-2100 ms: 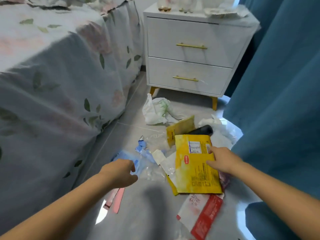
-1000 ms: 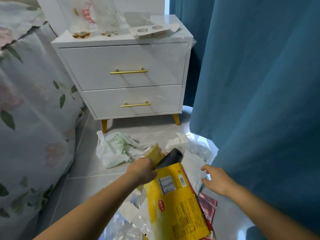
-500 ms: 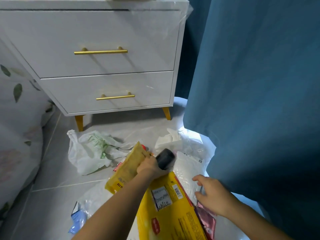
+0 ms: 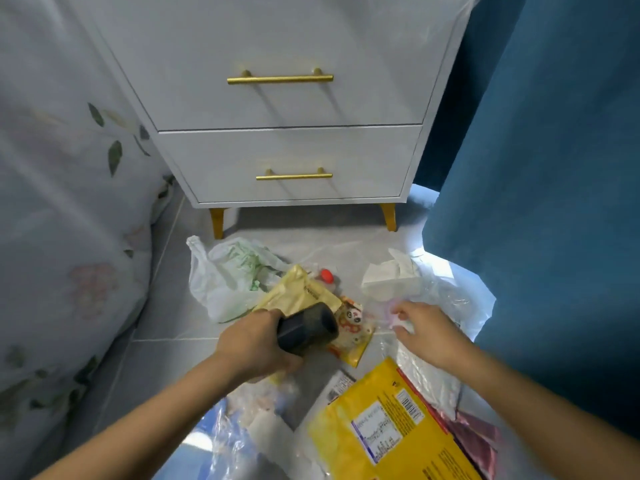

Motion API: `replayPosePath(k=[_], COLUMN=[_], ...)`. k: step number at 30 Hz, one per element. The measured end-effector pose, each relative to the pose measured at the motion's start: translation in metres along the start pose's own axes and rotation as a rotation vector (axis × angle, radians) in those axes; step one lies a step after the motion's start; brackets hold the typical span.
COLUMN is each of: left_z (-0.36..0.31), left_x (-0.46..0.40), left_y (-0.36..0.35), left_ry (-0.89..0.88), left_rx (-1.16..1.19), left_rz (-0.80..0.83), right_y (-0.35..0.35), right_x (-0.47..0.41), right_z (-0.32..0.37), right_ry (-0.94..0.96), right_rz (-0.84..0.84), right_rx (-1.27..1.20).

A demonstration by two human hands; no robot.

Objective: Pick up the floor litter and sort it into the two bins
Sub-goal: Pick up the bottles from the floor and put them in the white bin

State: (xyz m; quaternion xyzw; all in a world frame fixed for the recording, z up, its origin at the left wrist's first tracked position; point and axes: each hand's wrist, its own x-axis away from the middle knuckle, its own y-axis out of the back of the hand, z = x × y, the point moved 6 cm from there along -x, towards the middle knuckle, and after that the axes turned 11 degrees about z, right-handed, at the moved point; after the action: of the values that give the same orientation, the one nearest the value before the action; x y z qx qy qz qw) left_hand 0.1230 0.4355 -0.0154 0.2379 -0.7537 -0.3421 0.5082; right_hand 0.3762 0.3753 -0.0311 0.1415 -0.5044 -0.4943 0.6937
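My left hand (image 4: 254,344) grips a dark cylinder (image 4: 308,327) together with a small yellow pouch (image 4: 298,294), both lifted off the grey tiled floor. My right hand (image 4: 424,332) hovers open, fingers spread, over clear plastic wrap (image 4: 440,299). Beneath the cylinder lies a cartoon-printed snack wrapper (image 4: 355,336). A big yellow packet (image 4: 391,431) lies in the foreground. A white plastic bag (image 4: 225,275), a red cap (image 4: 326,276) and a crumpled white tissue (image 4: 389,277) sit farther back. No bin is in view.
A white two-drawer nightstand (image 4: 287,109) on gold legs stands just behind the litter. A floral bedspread (image 4: 65,209) hangs on the left and a teal curtain (image 4: 547,202) on the right. Blue-tinted clear plastic (image 4: 221,438) and a pink foil wrapper (image 4: 478,438) lie near me.
My left hand has raised the dark cylinder and small yellow pouch off the floor, uncovering the cartoon wrapper. My right hand moved forward from the big yellow packet toward the clear plastic. The view shifted.
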Motion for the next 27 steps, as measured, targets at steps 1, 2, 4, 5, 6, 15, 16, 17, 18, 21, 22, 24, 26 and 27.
replayPosePath(k=[1, 2, 4, 5, 6, 15, 16, 17, 18, 21, 22, 24, 26, 27], left_z=[0.009, 0.018, 0.038, 0.048, 0.059, 0.148, 0.151, 0.153, 0.155, 0.155, 0.154, 0.150, 0.144, 0.141], left_x=[0.007, 0.012, 0.020, 0.023, 0.027, 0.065, 0.066, 0.067, 0.068, 0.066, 0.065, 0.063, 0.061, 0.059], left_y=[0.003, 0.006, 0.012, 0.014, 0.015, 0.018, 0.017, 0.015, 0.012, 0.006, 0.005, 0.003, 0.001, 0.000], left_ry=[0.004, 0.013, 0.042, 0.060, 0.084, 0.289, 0.301, 0.310, 0.316, 0.326, 0.324, 0.319, 0.311, 0.309], left_rx=[0.016, 0.037, 0.090, 0.111, 0.130, 0.296, 0.313, 0.332, 0.352, 0.397, 0.398, 0.397, 0.398, 0.395], left_rz=[0.007, 0.007, -0.008, -0.023, -0.043, -0.169, -0.172, -0.172, -0.169, -0.167, -0.167, -0.161, -0.159, -0.158], right_y=[0.006, 0.011, 0.018, 0.020, 0.020, -0.031, -0.037, -0.042, -0.044, -0.044, -0.043, -0.043, -0.043, -0.044], right_x=[-0.016, -0.032, -0.064, -0.080, -0.095, -0.179, -0.179, -0.179, -0.178, -0.172, -0.169, -0.160, -0.148, -0.141], right_z=[0.018, 0.037, 0.080, 0.102, 0.123, 0.194, 0.189, 0.184, 0.181, 0.171, 0.168, 0.162, 0.157, 0.154], right_ry=[0.042, 0.085, 0.187, 0.240, 0.291, 0.433, 0.437, 0.441, 0.453, 0.494, 0.498, 0.503, 0.522, 0.534], right_rz=[-0.031, -0.061, -0.111, -0.128, -0.137, 0.305, 0.352, 0.387, 0.403, 0.383, 0.379, 0.379, 0.343, 0.306], right_rx=[-0.009, -0.015, -0.007, 0.005, 0.025, 0.489, 0.493, 0.503, 0.520, 0.560, 0.556, 0.587, 0.644, 0.658])
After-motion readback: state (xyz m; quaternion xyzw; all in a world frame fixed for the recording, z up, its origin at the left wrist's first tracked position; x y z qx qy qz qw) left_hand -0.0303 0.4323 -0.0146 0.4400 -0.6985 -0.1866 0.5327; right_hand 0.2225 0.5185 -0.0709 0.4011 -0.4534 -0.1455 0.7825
